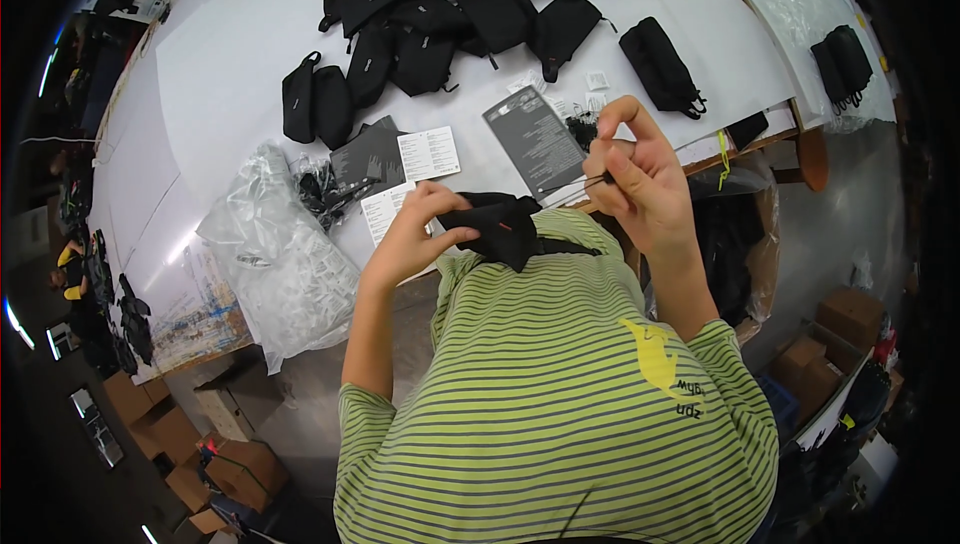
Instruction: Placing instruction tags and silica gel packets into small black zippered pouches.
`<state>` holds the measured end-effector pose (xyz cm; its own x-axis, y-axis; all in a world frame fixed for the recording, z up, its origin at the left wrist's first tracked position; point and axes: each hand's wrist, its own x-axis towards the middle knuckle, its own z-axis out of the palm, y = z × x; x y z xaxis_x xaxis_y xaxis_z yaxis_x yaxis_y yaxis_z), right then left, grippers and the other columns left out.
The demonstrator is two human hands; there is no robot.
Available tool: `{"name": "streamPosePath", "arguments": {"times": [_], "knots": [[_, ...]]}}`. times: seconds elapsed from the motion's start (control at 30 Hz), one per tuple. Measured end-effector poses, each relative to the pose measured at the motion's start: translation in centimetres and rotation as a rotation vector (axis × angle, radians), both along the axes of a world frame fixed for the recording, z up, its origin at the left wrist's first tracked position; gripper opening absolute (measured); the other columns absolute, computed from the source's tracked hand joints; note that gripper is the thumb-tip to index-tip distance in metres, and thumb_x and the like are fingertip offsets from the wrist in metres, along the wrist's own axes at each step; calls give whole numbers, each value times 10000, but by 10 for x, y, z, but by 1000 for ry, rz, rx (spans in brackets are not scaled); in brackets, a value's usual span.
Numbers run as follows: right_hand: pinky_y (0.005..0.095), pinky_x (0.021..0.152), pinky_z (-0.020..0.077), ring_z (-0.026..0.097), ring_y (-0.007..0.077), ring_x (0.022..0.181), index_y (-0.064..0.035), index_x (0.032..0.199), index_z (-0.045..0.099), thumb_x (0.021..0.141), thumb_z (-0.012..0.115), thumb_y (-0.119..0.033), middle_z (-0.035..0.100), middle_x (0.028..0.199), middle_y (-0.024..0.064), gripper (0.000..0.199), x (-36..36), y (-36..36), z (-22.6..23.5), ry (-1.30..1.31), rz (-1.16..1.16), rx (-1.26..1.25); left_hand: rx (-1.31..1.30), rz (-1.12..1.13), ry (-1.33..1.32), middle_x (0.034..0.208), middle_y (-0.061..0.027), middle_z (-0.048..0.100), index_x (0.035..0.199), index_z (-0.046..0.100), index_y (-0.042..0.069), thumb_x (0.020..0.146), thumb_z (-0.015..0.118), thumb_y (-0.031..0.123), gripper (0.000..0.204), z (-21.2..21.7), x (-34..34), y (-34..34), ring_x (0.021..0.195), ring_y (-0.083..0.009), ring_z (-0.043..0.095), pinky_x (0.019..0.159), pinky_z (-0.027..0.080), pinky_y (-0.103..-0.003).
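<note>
My left hand (412, 234) grips a small black fabric pouch (497, 227) held against my striped shirt at the table's near edge. My right hand (632, 169) is raised just right of it, its fingers pinching a thin black cord or tie (580, 184) that runs back toward the pouch. A dark grey card (535, 141) lies flat on the white table (230, 44) right behind my hands. White leaflets (428, 153) lie beside it.
Several black pouches (420, 29) are piled at the far middle, one pouch (658, 66) lies alone to the right, and two more (843, 66) are at the far right. Clear plastic bags (280, 259) are heaped at left. Cardboard boxes (820, 349) stand on the floor.
</note>
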<state>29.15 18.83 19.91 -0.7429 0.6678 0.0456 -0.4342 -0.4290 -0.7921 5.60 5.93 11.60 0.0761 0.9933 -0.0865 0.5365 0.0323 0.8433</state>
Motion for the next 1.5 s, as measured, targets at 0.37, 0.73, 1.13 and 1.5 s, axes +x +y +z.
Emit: {"name": "streamPosePath", "arguments": {"times": [0.37, 0.73, 1.13, 1.5], "knots": [[167, 485, 245, 352, 47, 514, -47, 1070, 395, 933, 505, -118, 450, 666, 1, 189, 11, 5, -4, 27, -76, -35, 42, 238, -186, 715, -70, 569, 825, 638, -15, 719, 724, 108, 183, -15, 15, -17, 702, -176, 529, 615, 414, -279], [174, 486, 264, 363, 52, 521, -33, 1070, 399, 927, 509, -93, 490, 706, 30, 190, 17, 8, -3, 84, -135, -28, -16, 244, -152, 763, -84, 571, 895, 609, 3, 723, 716, 80, 216, -8, 30, -17, 705, -194, 552, 613, 431, -282], [175, 482, 259, 356, 52, 518, -33, 1069, 398, 927, 506, -84, 440, 663, 14, 186, 17, 8, -1, 58, -155, -24, 170, 165, 1, 755, -72, 587, 855, 628, 17, 668, 740, 76, 226, -1, 36, -11, 672, -230, 527, 580, 429, -322], [176, 486, 268, 364, 53, 516, -35, 1056, 408, 920, 514, -80, 496, 709, 33, 178, 20, 10, -4, 38, -189, 12, 121, 195, 12, 708, -84, 583, 809, 603, 2, 678, 727, 52, 187, 7, 44, -20, 638, -217, 556, 582, 429, -285]]}}
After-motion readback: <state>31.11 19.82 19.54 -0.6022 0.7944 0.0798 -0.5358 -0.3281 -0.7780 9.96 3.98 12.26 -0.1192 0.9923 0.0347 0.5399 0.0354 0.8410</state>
